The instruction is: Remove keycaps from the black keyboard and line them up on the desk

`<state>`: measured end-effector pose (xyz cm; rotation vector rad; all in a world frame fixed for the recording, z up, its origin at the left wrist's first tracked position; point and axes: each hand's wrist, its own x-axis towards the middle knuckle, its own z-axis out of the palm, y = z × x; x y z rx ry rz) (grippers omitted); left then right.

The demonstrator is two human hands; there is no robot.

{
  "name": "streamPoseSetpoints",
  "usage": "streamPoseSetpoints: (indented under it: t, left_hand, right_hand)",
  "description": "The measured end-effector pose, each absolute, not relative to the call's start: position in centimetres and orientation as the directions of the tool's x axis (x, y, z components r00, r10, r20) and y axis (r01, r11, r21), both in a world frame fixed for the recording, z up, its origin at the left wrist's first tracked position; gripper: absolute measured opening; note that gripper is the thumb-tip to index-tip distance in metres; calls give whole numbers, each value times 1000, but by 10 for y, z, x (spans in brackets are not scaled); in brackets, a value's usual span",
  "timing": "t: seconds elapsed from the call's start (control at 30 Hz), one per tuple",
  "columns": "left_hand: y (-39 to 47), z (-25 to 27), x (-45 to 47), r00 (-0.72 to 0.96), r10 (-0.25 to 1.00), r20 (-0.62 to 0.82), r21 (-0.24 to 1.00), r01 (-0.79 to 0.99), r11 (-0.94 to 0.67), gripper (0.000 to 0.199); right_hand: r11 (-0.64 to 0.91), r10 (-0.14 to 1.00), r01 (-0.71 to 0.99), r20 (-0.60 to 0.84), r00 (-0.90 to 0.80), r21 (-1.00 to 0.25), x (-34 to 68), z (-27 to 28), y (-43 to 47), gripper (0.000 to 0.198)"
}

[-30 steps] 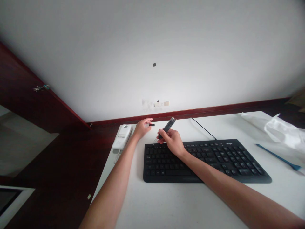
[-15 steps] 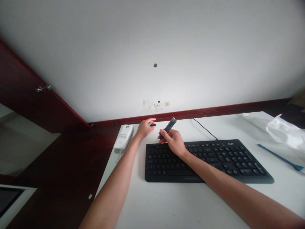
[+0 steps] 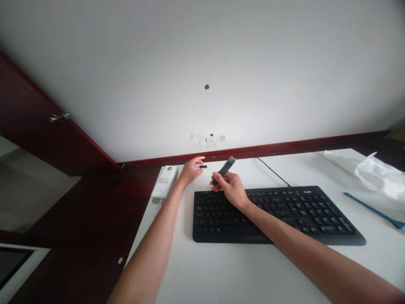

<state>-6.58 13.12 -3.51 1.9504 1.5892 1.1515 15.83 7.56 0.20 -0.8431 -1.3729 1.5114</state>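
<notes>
Over the top left corner of the black keyboard [image 3: 278, 215], my right hand [image 3: 232, 188] is closed round a dark grey keycap puller [image 3: 226, 166]. Thin wire prongs at its lower end come down close to the top row of keys. The upper end of the tool has several pale tips. Just beyond the keyboard's left corner, my left hand [image 3: 191, 169] curls its fingers and thumb round a small clear-and-black piece [image 3: 203, 166]. What that piece is, I cannot make out.
A white box-shaped device [image 3: 165, 182] with a cord lies at the left edge of the white table [image 3: 202, 270]. At the right are a blue brush-like stick [image 3: 373, 210] and a crumpled white bag [image 3: 373, 171]. The keyboard cable [image 3: 272, 171] runs towards the back edge.
My left hand has shifted very slightly, and the small piece in it has turned a little. The right hand keeps its place with the keycap puller.
</notes>
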Motion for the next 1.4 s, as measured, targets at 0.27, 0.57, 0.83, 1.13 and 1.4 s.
streamPoseSetpoints:
  t: [0.27,0.57,0.83,1.13,1.4]
  left_hand:
    - [129,-32,-67,4,938,347,684,683,-256,55]
    - [127,-28,-65,-10,938,347,675,697,-243,52]
    - [129,-32,-66,-7,934,358,674,694,-253,51]
    - [130,-33,-66,-15,936,353,723,639,-263,50]
    - [96,-26,-52,-320,851,415,819,539,-197,18]
  right_hand:
    - [24,925,-182,90,-369,-983,158,2,75,48]
    - [18,927,-174,82,-367,-985,159,5,74,49]
    - [15,927,-176,79,-367,-984,158,2,75,49]
    - [24,931,-175,85,-354,-984,158,2,75,50]
    - [60,953,-194,114,-280,-979,157,-3,78,50]
